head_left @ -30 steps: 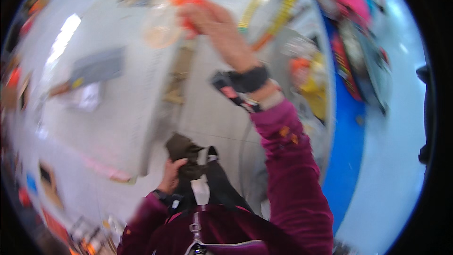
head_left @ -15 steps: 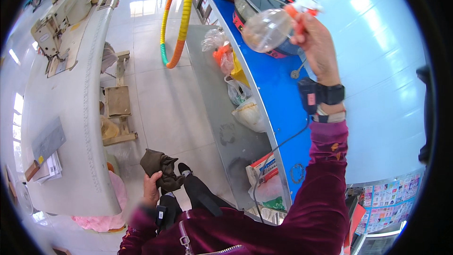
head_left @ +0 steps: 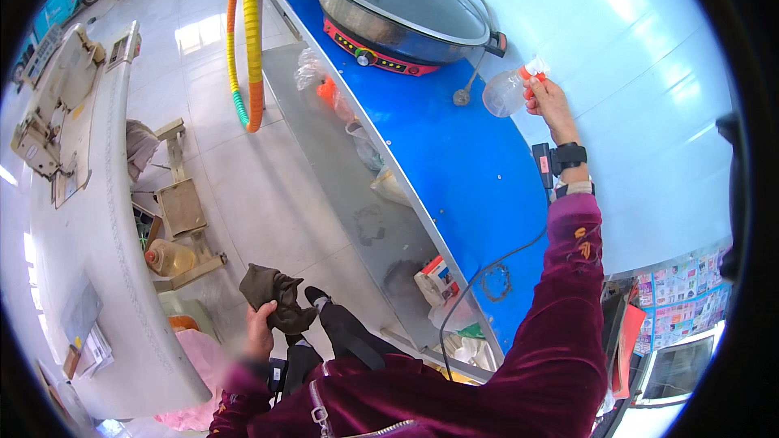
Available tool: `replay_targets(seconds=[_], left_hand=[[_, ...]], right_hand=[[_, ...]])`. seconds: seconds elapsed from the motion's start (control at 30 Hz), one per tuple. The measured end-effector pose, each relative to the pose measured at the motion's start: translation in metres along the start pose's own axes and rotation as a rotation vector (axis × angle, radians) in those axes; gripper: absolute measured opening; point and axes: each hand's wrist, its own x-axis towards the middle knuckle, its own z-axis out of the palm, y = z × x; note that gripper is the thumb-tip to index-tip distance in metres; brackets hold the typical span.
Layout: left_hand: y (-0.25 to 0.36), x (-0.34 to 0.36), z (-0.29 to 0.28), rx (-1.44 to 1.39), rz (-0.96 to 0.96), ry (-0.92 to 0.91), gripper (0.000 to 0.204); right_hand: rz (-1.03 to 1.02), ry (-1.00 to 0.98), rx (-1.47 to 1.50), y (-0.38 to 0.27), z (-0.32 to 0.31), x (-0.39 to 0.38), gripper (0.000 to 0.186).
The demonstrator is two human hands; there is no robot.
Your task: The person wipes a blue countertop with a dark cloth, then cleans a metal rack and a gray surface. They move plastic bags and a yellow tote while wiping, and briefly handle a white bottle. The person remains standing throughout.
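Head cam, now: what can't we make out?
All in the head view:
Left hand: some fingers, hidden by the brown cloth.
Clear bottle in the right hand: fill level, too small.
White bag below: partly hidden by the blue tabletop.
Teal vehicle: cut off by the picture's edge.

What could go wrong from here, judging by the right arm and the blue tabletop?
The right hand holds a clear bottle close to the plug lying on the blue tabletop; any leak might wet it. The black cord runs over the tabletop's edge and close to the purple sleeve, so it could get snagged.
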Motion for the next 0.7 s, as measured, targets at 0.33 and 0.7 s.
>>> replay_targets(seconds=[0.33, 0.7], left_hand=[[0.001, 0.018, 0.012, 0.046, -0.053, 0.005, 0.048], [0.015, 0.033, 0.038, 0.057, -0.006, 0.003, 0.051]], right_hand=[[0.065, 0.125, 0.103, 0.093, 0.007, 0.103, 0.033], [0.1, 0.12, -0.032, 0.113, 0.003, 0.143, 0.033]])
